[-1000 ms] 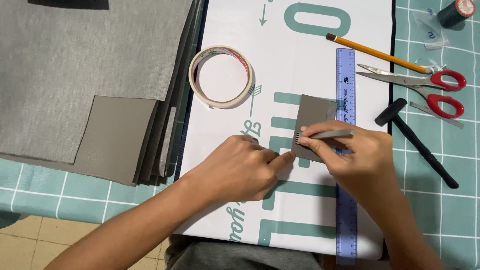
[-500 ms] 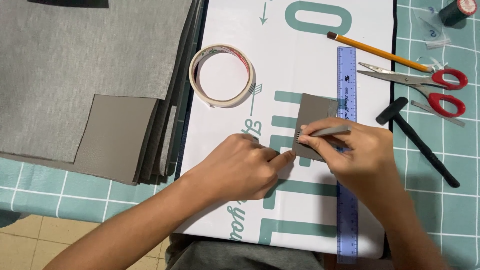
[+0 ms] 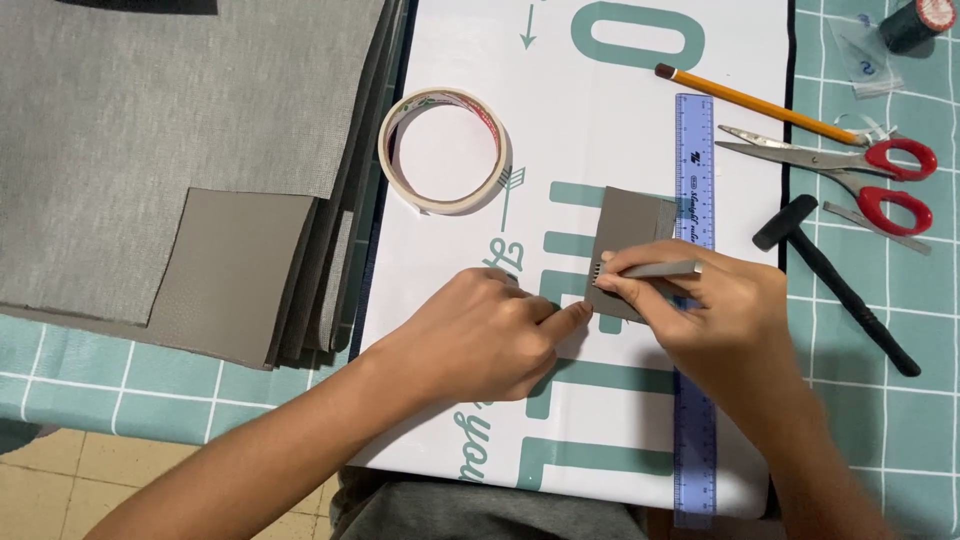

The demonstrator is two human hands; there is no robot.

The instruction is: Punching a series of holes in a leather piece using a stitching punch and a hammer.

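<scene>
A stack of grey fabric sheets (image 3: 150, 150) covers the upper left of the checked teal mat (image 3: 870, 400), and a white printed sheet (image 3: 600, 100) lies in the middle under the hands. On that sheet the left hand (image 3: 480, 335) rests with fingers curled, its fingertip touching the lower left edge of a small grey leather piece (image 3: 625, 225). The right hand (image 3: 720, 310) grips a grey pronged punch (image 3: 650, 270), with the prongs set on the piece's left edge. A blue ruler (image 3: 693, 160) runs under the right hand, just beside the piece. A roll of tape (image 3: 443, 150) sits to the upper left; a black hammer (image 3: 830, 280), red-handled scissors (image 3: 850, 170) and a pencil (image 3: 750, 100) lie to the right.
</scene>
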